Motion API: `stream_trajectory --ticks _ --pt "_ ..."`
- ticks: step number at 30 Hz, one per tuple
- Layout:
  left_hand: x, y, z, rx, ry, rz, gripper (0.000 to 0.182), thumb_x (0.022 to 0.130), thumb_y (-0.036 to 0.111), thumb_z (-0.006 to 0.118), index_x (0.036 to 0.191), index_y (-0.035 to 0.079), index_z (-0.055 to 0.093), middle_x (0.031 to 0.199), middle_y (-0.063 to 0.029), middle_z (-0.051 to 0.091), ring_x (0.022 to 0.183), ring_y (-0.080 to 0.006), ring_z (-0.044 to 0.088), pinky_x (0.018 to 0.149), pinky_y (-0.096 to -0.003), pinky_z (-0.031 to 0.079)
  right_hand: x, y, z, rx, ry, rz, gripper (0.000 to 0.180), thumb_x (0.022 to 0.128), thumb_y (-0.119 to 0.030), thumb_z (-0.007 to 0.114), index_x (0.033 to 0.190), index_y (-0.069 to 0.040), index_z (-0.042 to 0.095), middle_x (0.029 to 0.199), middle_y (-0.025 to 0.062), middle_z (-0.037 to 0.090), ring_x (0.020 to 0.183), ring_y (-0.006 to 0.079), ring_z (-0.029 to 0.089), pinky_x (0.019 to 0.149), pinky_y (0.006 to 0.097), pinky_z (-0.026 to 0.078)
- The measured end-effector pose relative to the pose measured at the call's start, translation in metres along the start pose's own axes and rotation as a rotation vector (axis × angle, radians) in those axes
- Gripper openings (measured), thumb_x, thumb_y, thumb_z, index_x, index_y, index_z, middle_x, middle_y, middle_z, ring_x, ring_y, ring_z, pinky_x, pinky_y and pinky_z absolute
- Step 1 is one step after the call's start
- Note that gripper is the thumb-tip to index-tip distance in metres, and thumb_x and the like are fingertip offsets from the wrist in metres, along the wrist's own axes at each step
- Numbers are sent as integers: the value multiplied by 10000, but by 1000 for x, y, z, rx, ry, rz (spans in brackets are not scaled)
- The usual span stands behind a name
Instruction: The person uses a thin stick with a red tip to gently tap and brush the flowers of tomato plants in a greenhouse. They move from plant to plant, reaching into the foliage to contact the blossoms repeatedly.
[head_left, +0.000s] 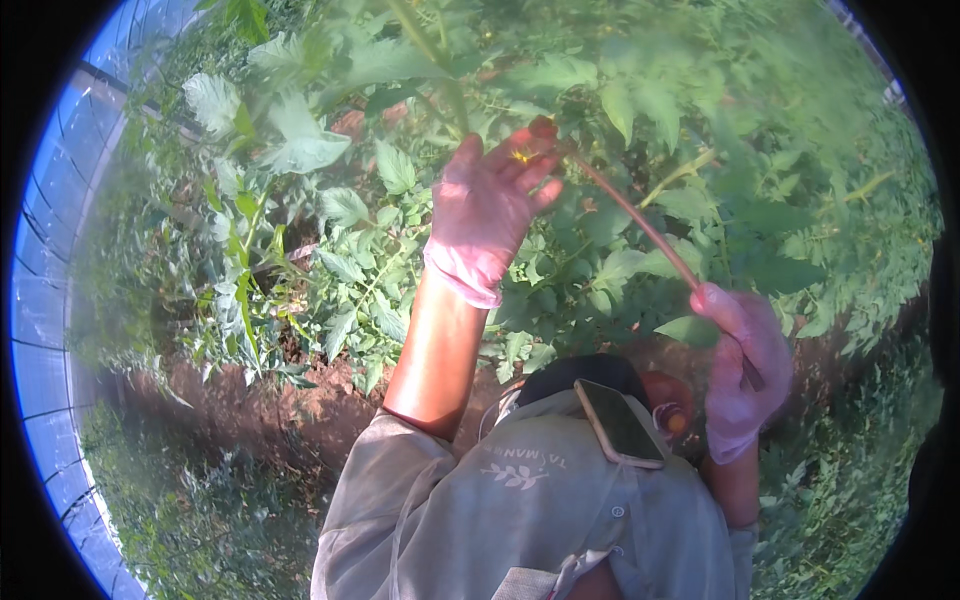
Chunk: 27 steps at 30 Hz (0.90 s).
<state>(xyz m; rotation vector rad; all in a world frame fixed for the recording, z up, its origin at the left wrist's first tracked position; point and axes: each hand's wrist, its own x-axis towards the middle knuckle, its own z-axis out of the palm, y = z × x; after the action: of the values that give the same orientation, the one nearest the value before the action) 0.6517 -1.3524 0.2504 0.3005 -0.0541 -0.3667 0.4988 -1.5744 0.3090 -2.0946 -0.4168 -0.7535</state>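
My left hand (484, 202), in a thin translucent glove, reaches into tomato plants with its palm turned up. Its thumb and fingers are apart, and a small yellow tomato flower (523, 156) shows against the fingers. My right hand (750, 360), gloved alike, is closed around the lower part of a slender reddish-brown stick (634, 214). The stick slants up and left, its far end close to the left fingertips. A dark red spot at that end is too blurred to tell whether it is a fingertip or the stick's tip. One green leaf (688, 331) lies just beside the right hand.
Dense tomato foliage (360, 262) surrounds both hands, with a thick blurred stem (431, 49) above the left one. Bare reddish soil (300, 412) runs below. A phone (619, 424) rests at my chest. Greenhouse sheeting (49, 300) curves along the left.
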Motion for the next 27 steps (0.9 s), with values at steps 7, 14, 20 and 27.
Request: stream_trajectory --ticks 7,14,20,27 --pt "-2 2 -1 31 9 18 524 958 323 446 1187 -145 395 1162 -301 481 1036 -408 532 915 -556 440 3 -8 7 -27 -67 -48 360 696 80 515 1001 -7 684 893 116 664 761 260 596 709 335 469" --pt "-15 3 12 377 45 82 480 937 378 499 1185 -32 504 1165 -174 554 965 -295 576 860 -441 464 -6 -12 -6 60 19 15 261 827 -145 547 981 20 678 896 117 672 806 259 618 731 360 483" --pt "-60 19 18 1194 220 466 342 904 282 615 1113 11 621 1080 -104 640 972 -193 604 912 -327 456 -6 -16 -22 189 322 55 493 894 -383 547 1027 85 620 1008 187 621 911 284 590 825 402 491" --pt "-1 78 23 1036 -93 645 280 931 236 551 1095 13 593 1087 -126 609 956 -217 567 1005 -391 406 49 -25 0 282 337 110 389 926 -237 530 1121 97 578 1139 217 595 1090 323 577 971 409 464"
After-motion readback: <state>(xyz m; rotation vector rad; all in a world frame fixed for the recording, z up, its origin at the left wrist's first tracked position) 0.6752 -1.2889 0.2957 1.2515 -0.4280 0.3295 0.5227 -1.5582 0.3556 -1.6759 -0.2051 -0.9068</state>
